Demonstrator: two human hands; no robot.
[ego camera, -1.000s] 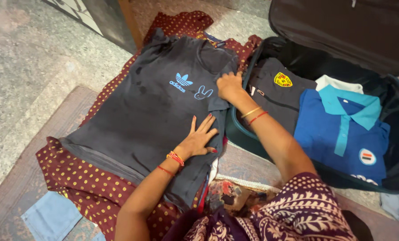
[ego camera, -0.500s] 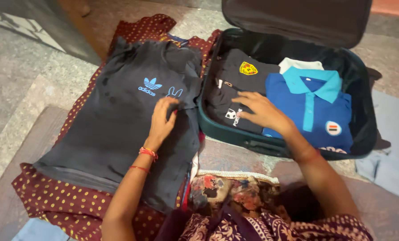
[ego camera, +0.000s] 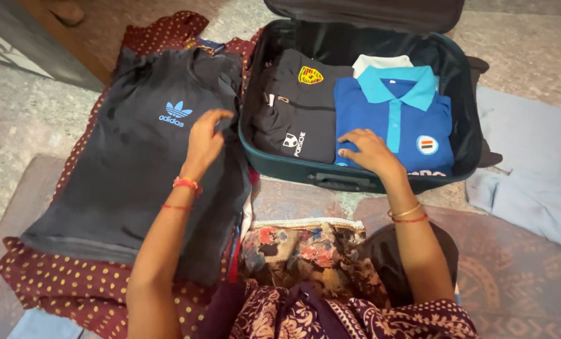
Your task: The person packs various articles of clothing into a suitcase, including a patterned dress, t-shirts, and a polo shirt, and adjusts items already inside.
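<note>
A dark grey T-shirt [ego camera: 130, 169] with a light blue logo lies flat on a maroon dotted cloth [ego camera: 61, 282] on the floor. My left hand [ego camera: 204, 141] pinches the shirt's right edge near the chest. Beside it stands an open dark teal suitcase [ego camera: 349, 182]. Inside lie a folded black shirt [ego camera: 293, 116] with a yellow badge and a blue polo shirt [ego camera: 393, 122] with a lighter blue collar. My right hand [ego camera: 367, 150] rests flat on the polo's lower left corner, fingers spread.
The suitcase lid [ego camera: 368, 12] stands open at the far side. Pale blue clothing [ego camera: 531, 169] lies on the floor to the right. A patterned rug [ego camera: 512, 276] covers the near floor, and my floral garment [ego camera: 312, 257] fills the bottom centre.
My right hand moved from the T-shirt's collar into the suitcase, over the black shirt and onto the blue polo. My left hand slid up the T-shirt and gripped its edge. The view shifted right.
</note>
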